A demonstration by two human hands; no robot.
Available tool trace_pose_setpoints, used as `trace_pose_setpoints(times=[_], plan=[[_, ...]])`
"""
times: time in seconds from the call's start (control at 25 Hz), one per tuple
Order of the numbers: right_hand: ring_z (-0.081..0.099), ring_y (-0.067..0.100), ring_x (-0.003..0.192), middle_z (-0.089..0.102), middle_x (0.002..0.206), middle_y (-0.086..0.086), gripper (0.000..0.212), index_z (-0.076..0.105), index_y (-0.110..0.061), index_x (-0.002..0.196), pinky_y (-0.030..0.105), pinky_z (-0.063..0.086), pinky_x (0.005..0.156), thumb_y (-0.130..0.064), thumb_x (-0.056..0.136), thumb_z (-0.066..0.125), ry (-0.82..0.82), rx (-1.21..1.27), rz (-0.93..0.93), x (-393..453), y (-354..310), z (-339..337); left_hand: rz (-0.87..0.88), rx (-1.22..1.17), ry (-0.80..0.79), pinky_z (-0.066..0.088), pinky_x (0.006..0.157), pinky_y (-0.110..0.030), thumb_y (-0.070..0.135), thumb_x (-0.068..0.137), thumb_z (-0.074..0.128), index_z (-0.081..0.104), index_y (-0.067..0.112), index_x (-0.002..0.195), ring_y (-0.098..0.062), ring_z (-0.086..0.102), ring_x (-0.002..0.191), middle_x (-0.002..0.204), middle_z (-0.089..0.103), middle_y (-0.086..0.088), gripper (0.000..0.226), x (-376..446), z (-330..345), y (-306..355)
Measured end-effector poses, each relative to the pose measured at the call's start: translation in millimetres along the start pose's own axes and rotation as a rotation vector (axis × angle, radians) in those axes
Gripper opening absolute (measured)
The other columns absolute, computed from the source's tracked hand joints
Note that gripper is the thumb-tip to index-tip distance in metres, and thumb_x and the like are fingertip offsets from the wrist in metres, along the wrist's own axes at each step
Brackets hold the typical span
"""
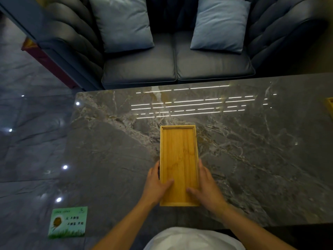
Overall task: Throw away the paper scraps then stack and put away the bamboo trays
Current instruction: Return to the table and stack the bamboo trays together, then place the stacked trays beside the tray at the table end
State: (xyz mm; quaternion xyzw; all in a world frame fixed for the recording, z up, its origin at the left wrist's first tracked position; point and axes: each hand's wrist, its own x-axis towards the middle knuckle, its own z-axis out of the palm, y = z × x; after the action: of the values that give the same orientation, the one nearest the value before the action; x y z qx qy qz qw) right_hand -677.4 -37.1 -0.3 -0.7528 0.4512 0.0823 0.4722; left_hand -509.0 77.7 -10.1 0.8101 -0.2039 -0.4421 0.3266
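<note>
Both hands, left (156, 184) and right (207, 186), clasp a rectangular bamboo tray (178, 159) at the glossy veined marble table's (108, 141) 6 o'clock edge; second tray (330, 105) at 3 o'clock, green card (68, 221) at 8, nothing between.

Right of the bamboo tray (178, 159), at the far right of the surface (252, 150), a second tray (330, 105) is cut off by the frame edge. The left hand (155, 184) and right hand (207, 186) hide the tray's lower side rims. The print on the green card (68, 222) is too small to read.
</note>
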Motion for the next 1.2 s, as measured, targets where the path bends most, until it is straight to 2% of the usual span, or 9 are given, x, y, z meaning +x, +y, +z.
trace_pose_setpoints(times=[0.16, 0.36, 0.56, 0.76, 0.92, 1.2], plan=[[0.031, 0.024, 0.138, 0.016, 0.156, 0.002, 0.120, -0.024, -0.044, 0.139, 0.043, 0.036, 0.109, -0.030, 0.076, 0.077, 0.028, -0.003, -0.013, -1, -6, 1, 0.019, 0.060, -0.012, 0.041, 0.106, -0.052, 0.026, 0.063, 0.084, 0.018, 0.037, 0.146, -0.021, 0.039, 0.131, 0.144, 0.036, -0.001, 0.107, 1, 1, 4], [0.035, 0.026, 0.136, 0.017, 0.155, 0.001, 0.119, -0.020, -0.040, 0.145, 0.047, 0.041, 0.107, -0.030, 0.076, 0.076, 0.056, 0.002, 0.003, 1, -5, 4, 0.023, 0.064, 0.012, 0.044, 0.104, -0.054, 0.024, 0.057, 0.088, 0.023, 0.034, 0.143, -0.021, 0.042, 0.130, 0.143, 0.041, 0.000, 0.109, 6, 3, 4], [0.038, 0.028, 0.133, 0.015, 0.156, 0.002, 0.120, -0.025, -0.042, 0.143, 0.048, 0.044, 0.103, -0.034, 0.077, 0.075, 0.109, -0.014, 0.055, -7, 11, -5, 0.063, 0.106, -0.033, 0.044, 0.104, -0.051, 0.026, 0.057, 0.088, 0.020, 0.036, 0.143, -0.020, 0.041, 0.129, 0.143, 0.039, 0.002, 0.109, 7, 19, 18], [0.038, 0.028, 0.133, 0.018, 0.155, 0.004, 0.120, -0.025, -0.044, 0.141, 0.046, 0.042, 0.105, -0.032, 0.077, 0.076, 0.213, 0.094, 0.166, -34, 52, -36, 0.156, 0.172, -0.161, 0.042, 0.105, -0.052, 0.023, 0.059, 0.087, 0.022, 0.034, 0.143, -0.022, 0.040, 0.131, 0.144, 0.038, -0.001, 0.106, 6, 71, 51], [0.039, 0.030, 0.132, 0.016, 0.155, 0.005, 0.118, -0.021, -0.044, 0.143, 0.049, 0.041, 0.104, -0.029, 0.078, 0.075, 0.309, 0.214, 0.288, -64, 97, -63, 0.240, 0.263, -0.310, 0.039, 0.107, -0.051, 0.025, 0.061, 0.087, 0.019, 0.041, 0.140, -0.022, 0.037, 0.133, 0.146, 0.035, -0.001, 0.105, 5, 125, 82], [0.037, 0.032, 0.134, 0.016, 0.155, 0.006, 0.117, -0.016, -0.041, 0.145, 0.051, 0.039, 0.103, -0.023, 0.077, 0.076, 0.471, 0.432, 0.465, -117, 178, -112, 0.326, 0.447, -0.546, 0.038, 0.108, -0.048, 0.027, 0.062, 0.088, 0.015, 0.031, 0.146, -0.024, 0.035, 0.134, 0.148, 0.030, -0.002, 0.111, -5, 241, 139]])
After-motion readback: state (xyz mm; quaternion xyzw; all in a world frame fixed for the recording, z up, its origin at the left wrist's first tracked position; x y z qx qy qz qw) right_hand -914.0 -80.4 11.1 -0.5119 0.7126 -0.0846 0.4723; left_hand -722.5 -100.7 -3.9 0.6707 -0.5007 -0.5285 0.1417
